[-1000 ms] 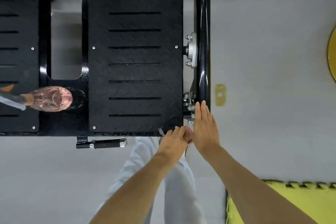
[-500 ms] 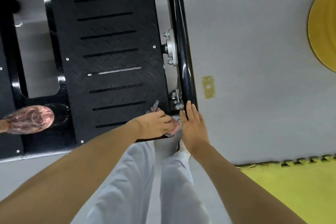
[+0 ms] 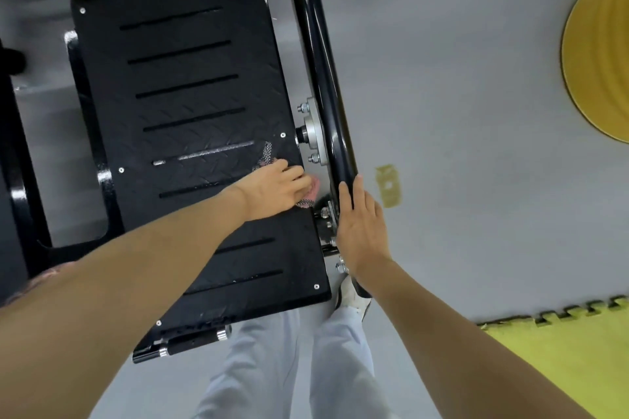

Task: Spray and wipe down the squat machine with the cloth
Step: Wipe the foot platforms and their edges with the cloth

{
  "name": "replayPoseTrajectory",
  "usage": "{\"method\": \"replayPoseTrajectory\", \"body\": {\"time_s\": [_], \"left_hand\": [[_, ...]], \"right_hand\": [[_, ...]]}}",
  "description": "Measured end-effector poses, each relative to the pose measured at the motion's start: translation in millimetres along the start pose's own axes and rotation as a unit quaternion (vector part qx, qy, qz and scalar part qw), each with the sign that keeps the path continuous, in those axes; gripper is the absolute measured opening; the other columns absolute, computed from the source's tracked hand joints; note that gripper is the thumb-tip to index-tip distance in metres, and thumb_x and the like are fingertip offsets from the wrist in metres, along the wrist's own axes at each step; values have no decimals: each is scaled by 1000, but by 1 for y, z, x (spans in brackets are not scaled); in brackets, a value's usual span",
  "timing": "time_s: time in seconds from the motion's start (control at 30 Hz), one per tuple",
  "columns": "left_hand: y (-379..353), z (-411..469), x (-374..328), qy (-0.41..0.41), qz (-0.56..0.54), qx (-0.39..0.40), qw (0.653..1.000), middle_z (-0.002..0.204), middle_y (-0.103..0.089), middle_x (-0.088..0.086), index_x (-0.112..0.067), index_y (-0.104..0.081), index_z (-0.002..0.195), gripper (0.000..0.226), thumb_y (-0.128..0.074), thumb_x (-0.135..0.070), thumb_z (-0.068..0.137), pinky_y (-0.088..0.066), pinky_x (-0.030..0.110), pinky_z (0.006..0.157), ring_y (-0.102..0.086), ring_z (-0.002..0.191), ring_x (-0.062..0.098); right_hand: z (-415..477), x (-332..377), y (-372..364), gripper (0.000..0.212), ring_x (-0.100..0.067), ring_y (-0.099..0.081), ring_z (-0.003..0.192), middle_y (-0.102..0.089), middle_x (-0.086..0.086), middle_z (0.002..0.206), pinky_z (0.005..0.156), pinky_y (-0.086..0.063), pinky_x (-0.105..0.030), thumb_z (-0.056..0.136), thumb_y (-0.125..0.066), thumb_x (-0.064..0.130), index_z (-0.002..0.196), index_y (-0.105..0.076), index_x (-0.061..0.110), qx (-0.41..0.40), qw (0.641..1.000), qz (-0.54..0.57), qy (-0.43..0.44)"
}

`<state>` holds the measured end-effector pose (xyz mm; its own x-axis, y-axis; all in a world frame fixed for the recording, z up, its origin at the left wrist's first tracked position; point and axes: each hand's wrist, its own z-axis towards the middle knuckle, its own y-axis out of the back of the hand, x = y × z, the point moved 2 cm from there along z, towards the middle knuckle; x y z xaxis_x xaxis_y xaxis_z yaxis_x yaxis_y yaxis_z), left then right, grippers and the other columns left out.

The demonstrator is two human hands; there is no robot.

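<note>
The grey floor (image 3: pixel 459 78) carries the black squat machine (image 3: pixel 190 112). A yellow interlocking foam mat (image 3: pixel 561 357) lies on it at the lower right. A round yellow disc (image 3: pixel 602 54) sits at the right edge, and a small yellowish patch (image 3: pixel 388 185) lies just beside the machine's side tube (image 3: pixel 320 61).

The cloth (image 3: pixel 268 153) lies at the plate's (image 3: pixel 190 105) right edge, under the left hand (image 3: pixel 275 189). The right hand (image 3: pixel 360 228) rests on the tube (image 3: pixel 320 54) beside it.
</note>
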<state>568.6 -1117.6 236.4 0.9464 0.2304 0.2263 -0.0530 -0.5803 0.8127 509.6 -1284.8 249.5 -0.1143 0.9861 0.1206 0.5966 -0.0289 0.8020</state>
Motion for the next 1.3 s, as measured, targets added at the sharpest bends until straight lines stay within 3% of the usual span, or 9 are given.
{"method": "replayPoseTrajectory", "body": {"time_s": [0.23, 0.53, 0.6, 0.67, 0.73, 0.93, 1.07, 1.2, 1.3], "left_hand": [[-17, 8, 83, 50, 16, -1, 999, 133, -40, 10, -1, -20, 149, 64, -47, -10, 92, -42, 35, 83, -44, 109, 25], [-36, 13, 156, 108, 7, 12, 994, 137, -35, 11, -5, -18, 149, 65, -48, -11, 91, -40, 34, 83, -42, 111, 25], [-40, 15, 172, 112, 16, 15, 993, 135, -37, 11, -6, -19, 149, 65, -49, -11, 91, -40, 34, 82, -42, 111, 25], [-45, 15, 189, 121, 20, 12, 992, 137, -35, 12, -6, -18, 148, 64, -48, -10, 92, -40, 34, 84, -42, 113, 25], [-46, 16, 209, 141, 20, 16, 990, 139, -32, 12, -5, -18, 147, 63, -47, -9, 91, -40, 35, 86, -41, 116, 26], [-58, 26, 269, 224, 18, 47, 973, 132, -36, 9, -8, -30, 143, 61, -56, -16, 87, -40, 33, 84, -42, 113, 25], [-63, 37, 300, 271, 9, 70, 960, 131, -36, 9, -6, -28, 143, 70, -63, -22, 83, -40, 33, 84, -41, 113, 25], [-70, 41, 324, 327, -71, 81, 939, 136, -32, 12, -6, -20, 146, 81, -67, -20, 81, -39, 37, 91, -37, 120, 29], [-80, 35, 330, 399, -162, 85, 899, 135, -32, 16, -5, -21, 145, 81, -68, -15, 79, -39, 41, 93, -36, 119, 33]], "right_hand": [[92, 9, 50, 92, -29, -18, 143, -2, -18, 158, 115, -25, -36, 87, -58, 4, 151, 8, 6, -17, 999, 18, -48], [176, 24, 100, 86, -29, -51, 120, -44, -14, 137, 94, -44, -36, 93, -58, 14, 151, 6, 4, 45, 985, 79, -145], [191, 22, 109, 77, -28, -53, 120, -49, -14, 134, 92, -46, -34, 92, -60, 12, 150, -11, 2, 74, 976, 98, -178], [200, 20, 116, 53, -27, -58, 114, -56, -12, 126, 86, -48, -31, 89, -65, 9, 134, -40, 1, 79, 967, 125, -205], [205, 20, 119, 36, -26, -62, 107, -61, -11, 116, 81, -50, -29, 86, -67, 5, 119, -52, 2, 77, 961, 148, -221], [204, 23, 119, 29, -26, -64, 102, -63, -12, 110, 73, -48, -26, 85, -67, 1, 112, -56, 2, 79, 949, 176, -250], [203, 23, 119, 35, -27, -61, 107, -60, -12, 116, 83, -49, -27, 85, -62, -1, 118, -51, 3, 76, 952, 164, -246], [204, 23, 117, 37, -26, -60, 110, -58, -12, 120, 85, -48, -27, 86, -58, -2, 122, -48, 3, 74, 955, 155, -244], [204, 24, 117, 38, -25, -60, 109, -58, -11, 119, 84, -48, -26, 86, -60, 0, 121, -46, 4, 72, 956, 156, -240]]}}
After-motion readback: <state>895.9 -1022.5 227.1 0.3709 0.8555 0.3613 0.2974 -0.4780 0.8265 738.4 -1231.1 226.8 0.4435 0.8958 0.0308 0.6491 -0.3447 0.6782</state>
